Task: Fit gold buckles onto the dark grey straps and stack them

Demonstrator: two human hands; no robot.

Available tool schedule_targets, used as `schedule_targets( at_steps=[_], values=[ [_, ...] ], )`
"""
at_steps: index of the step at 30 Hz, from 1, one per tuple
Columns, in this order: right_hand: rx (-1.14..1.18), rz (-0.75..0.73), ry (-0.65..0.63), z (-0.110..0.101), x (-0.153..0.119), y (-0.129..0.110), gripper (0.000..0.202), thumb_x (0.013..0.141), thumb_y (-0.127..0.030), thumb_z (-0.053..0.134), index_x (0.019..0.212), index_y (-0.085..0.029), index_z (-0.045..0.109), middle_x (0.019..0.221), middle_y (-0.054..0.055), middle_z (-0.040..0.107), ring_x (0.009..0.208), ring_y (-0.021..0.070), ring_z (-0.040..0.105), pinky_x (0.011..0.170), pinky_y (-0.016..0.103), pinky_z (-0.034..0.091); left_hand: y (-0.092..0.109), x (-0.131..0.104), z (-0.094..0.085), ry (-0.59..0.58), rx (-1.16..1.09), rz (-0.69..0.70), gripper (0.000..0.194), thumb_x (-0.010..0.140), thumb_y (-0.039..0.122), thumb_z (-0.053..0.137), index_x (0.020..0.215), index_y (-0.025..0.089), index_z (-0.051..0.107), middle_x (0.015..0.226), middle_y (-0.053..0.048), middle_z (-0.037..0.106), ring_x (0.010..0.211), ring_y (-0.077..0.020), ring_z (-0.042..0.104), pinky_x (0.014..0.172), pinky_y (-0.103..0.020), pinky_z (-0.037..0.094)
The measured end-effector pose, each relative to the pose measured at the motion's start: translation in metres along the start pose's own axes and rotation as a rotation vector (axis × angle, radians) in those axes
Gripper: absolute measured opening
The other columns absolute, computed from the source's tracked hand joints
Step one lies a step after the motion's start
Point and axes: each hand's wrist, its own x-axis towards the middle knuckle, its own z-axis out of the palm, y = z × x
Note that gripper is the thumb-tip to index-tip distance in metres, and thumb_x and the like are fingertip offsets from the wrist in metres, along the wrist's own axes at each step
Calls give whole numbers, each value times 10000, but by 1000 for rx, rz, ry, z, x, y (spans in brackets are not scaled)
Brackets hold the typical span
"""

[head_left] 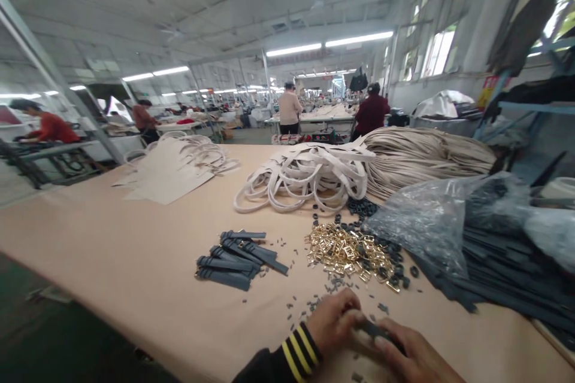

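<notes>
Close to the front edge of the table, a dark strap (374,330) runs between my two hands. My left hand (336,318), in a black cuff with yellow stripes, pinches its left end. On the other end my right hand (411,352) is closed, thumb on top. Partly hidden by my fingers, the strap's far tip cannot be made out. Just beyond my hands lies a heap of gold buckles (348,251) mixed with black rings (397,275). Small dark scraps (335,282) are scattered around. Left of them sits a pile of dark straps with buckles (242,257).
Pale looped straps (309,176) and a bundle of beige strips (426,152) lie at the back. Flat pale panels (173,176) are at the back left. Clear plastic (431,221) covers part of the long dark strips (498,263) on the right. Several people work farther off.
</notes>
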Motion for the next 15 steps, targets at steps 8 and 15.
schedule_targets(
  at_steps=[8, 15],
  values=[
    [-53, 107, 144, -9, -1, 41, 373, 804, -522, 353, 863, -210, 550, 649, 18, 584, 628, 188, 578, 593, 248, 451, -33, -24, -209, 497, 547, -317, 273, 752, 376, 423, 723, 149, 572, 547, 16, 494, 550, -136, 475, 569, -242, 406],
    [-64, 102, 225, -6, 0, 39, 366, 837, -457, 312, 821, -185, 556, 568, -1, 526, 503, 155, 519, 471, 238, 411, 19, -23, -202, 728, 755, -152, 261, 722, 297, 462, 878, 138, 599, 1040, -129, 541, 1085, -298, 406, 933, -449, 293]
  ],
)
